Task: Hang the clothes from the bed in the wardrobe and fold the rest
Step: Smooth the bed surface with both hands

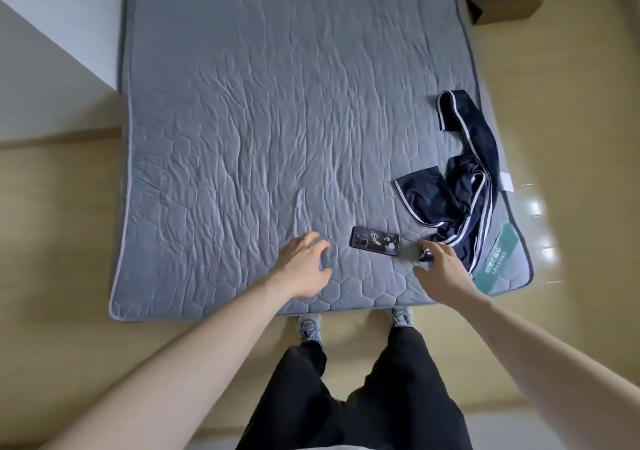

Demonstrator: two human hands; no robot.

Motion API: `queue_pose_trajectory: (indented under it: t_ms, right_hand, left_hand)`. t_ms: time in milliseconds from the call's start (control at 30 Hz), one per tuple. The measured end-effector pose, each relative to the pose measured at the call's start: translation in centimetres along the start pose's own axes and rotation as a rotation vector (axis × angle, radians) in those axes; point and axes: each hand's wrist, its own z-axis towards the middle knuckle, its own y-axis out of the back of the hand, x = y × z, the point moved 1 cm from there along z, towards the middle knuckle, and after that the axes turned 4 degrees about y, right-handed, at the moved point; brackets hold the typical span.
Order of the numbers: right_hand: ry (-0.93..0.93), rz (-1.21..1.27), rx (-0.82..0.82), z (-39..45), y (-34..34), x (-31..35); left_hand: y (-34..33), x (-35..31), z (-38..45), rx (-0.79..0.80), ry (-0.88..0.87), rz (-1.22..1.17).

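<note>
Between hands: where we reach, a phone [375, 240] lies on the bed [242, 120]; navy garment [460, 186] beside right hand [441, 269]
Fingers: left hand [304, 266] and right both spread, holding nothing
Unclear: whether our right fingertips touch cloth

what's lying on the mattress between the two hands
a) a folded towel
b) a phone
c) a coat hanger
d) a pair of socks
b: a dark phone lies flat on the grey mattress, with the left hand on one side of it and the right hand on the other, near the navy striped garment.
</note>
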Motion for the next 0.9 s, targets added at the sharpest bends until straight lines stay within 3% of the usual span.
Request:
queue_pose_trajectory:
  t_ms: [333,600,767,900]
  right_hand:
    - [-0.226,-0.015,0.149,14.0,-1.2,-15.4]
    - [-0.306,-0.05,0.284,21.8,-4.8,-22.6]
    - [-0.39,0.105,0.227,26.6,-6.0,-25.8]
    - [-0.299,0.112,0.104,27.0,-4.6,-26.3]
  left_hand:
    - [-5.7,-7.0,11.4,-0.029,0.081,-0.026]
    - [-12.9,-10.9,18.5,0.014,0.087,-0.05]
    - [-15.0,-11.3,20.3,0.002,0.107,-0.048]
    - [-14.7,-11.5,19.5,-0.009,0.131,-0.074]
